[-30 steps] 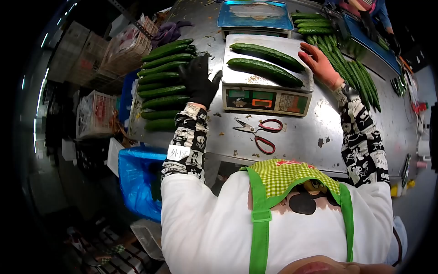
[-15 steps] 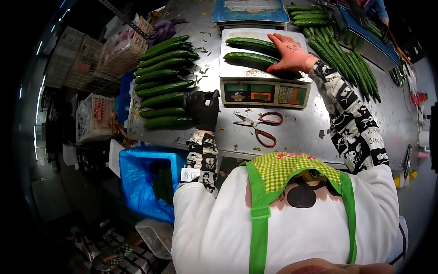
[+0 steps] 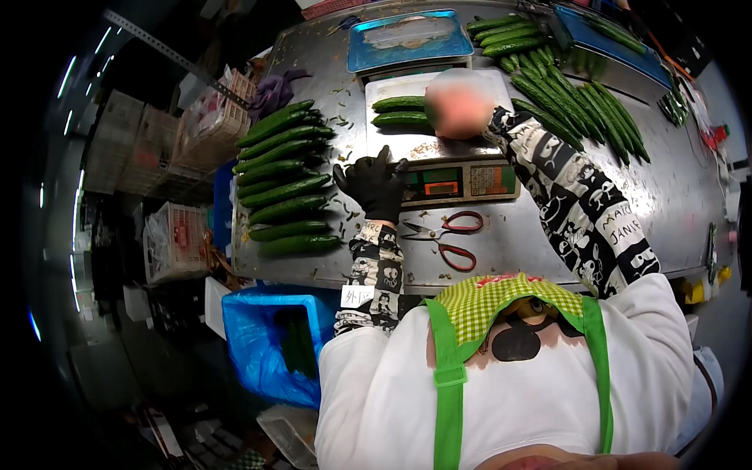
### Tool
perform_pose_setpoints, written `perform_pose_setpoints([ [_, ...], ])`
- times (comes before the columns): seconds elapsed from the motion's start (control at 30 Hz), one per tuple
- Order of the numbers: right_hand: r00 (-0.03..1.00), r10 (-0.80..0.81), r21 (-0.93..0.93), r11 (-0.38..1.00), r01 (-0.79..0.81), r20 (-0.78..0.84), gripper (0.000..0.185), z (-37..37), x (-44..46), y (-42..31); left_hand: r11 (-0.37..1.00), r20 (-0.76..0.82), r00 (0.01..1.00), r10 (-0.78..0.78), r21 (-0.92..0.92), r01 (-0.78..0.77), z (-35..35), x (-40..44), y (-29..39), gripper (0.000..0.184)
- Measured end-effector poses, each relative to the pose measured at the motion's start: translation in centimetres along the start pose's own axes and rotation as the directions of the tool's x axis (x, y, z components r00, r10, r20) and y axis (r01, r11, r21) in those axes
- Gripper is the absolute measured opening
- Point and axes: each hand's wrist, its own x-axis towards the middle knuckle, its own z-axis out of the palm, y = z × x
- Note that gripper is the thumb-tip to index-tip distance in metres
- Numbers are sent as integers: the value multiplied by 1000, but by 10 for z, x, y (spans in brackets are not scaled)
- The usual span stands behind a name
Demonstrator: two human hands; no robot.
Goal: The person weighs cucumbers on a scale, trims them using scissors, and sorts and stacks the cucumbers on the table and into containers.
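Note:
Two cucumbers (image 3: 399, 111) lie side by side on the white platform of a digital scale (image 3: 380, 145). My right hand (image 3: 462, 110), in a pink-orange glove, is over their right ends; it is blurred, so its fingers and grip do not show. My left hand (image 3: 373, 185), in a black glove, is at the scale's front left corner, fingers spread and holding nothing. To its left lies a row of cucumbers (image 3: 286, 192) stacked on the metal table (image 3: 345, 262). Scissors with red handles (image 3: 450, 235) rest just in front of the scale.
Another scale with a blue tray (image 3: 411, 43) stands behind. More cucumbers (image 3: 564, 98) are piled at the back right, by another blue-topped scale (image 3: 619, 51). A bin lined with blue plastic (image 3: 270, 345) stands below the table's front left edge. Crates (image 3: 176, 243) are at the left.
My left hand has moved right, away from the cucumber row to the scale's front corner, and its fingers have spread. My right hand stays over the cucumbers on the scale. The view has shifted slightly.

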Motion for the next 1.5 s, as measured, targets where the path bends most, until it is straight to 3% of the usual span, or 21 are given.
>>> perform_pose_setpoints([
  [0.07, 991, 112, -8, 994, -112, 79, 81, -19, -8, -18, 1000, 40, 999, 10, 29, -11, -3, 10, 4, 27],
  [0.13, 920, 305, -155, 925, -348, -246, 63, 22, 4, -37, 997, 0, 998, 68, 46, -68, -7, 19, 7, 13],
  [0.23, 904, 295, -210, 906, -368, -311, 53, 39, 9, -43, 994, 86, 995, 40, 100, -49, -4, 24, 2, 17],
  [0.37, 943, 168, -4, 984, -176, -287, 23, 24, 6, -44, 996, -73, 996, 44, 75, -39, -15, 9, -23, 26],
  [0.5, 958, 222, 98, 973, -207, -180, 28, 12, 1, -37, 950, -161, 937, -308, -102, 295, 2, -35, -74, 42],
  [0.53, 966, 225, 126, 970, -210, -126, 29, 8, -1, -35, 944, -148, 933, -328, -84, 319, -3, -46, -77, 46],
  [0.6, 974, 223, 195, 957, -215, -22, 32, -1, -11, -30, 972, -73, 985, -160, 161, 169, -39, -65, -61, 26],
  [0.63, 977, 212, 239, 948, -209, 16, 33, -5, -21, -26, 928, 74, 966, -249, 306, 215, -56, -77, -49, 22],
  [0.7, 987, 158, 340, 927, -159, 31, 36, -11, -48, -13, 980, -59, 986, -156, 115, 162, -59, -116, -40, 19],
  [0.77, 993, 58, 481, 877, 0, -107, 49, -16, -86, 6, 977, 45, 979, -200, 92, 195, -66, -155, -29, 20],
  [0.8, 993, 38, 395, 919, 10, -113, 59, -49, -116, 5, 975, 96, 975, -200, 113, 189, -67, -177, -26, 24],
  [0.83, 958, 67, 420, 906, 59, -280, 67, -16, -129, 27, 974, 147, 968, -204, 135, 184, -66, -189, -17, 29],
  [0.93, 969, 157, 429, 901, -62, -191, 92, -29, -187, 60, 955, 78, 982, -170, 257, 145, -70, -200, 22, 39],
  [0.97, 961, 274, 465, 848, -254, 25, 84, -36, -202, 71, 949, 77, 980, -186, 271, 159, -67, -203, 29, 41],
  [1.03, 940, 320, 429, 837, -340, 120, 94, -52, -222, 81, 935, 71, 975, -212, 305, 181, -60, -211, 31, 45],
  [1.1, 930, 366, 452, 837, -307, -45, 96, -7, -261, 127, 889, 63, 937, -344, 343, 304, -46, -217, 25, 46],
  [1.13, 909, 417, 456, 804, -382, 26, 98, -12, -276, 138, 862, 53, 914, -403, 358, 359, -42, -216, 28, 47],
  [1.17, 908, 414, 394, 847, -357, -65, 100, 4, -291, 155, 862, 23, 943, -333, 412, 294, -39, -218, 31, 50],
  [1.3, 785, 604, 416, 684, -599, 136, 99, -57, -340, 184, 834, 11, 948, -318, 478, 275, -35, -218, 26, 50],
  [1.37, 771, 635, 454, 703, -548, -53, 98, -24, -364, 230, 815, -60, 931, -359, 466, 344, -25, -221, 26, 50],
  [1.5, 741, 648, 378, 739, -557, -175, 94, -26, -388, 305, 802, 68, 930, -361, 531, 272, -34, -216, 28, 50],
])
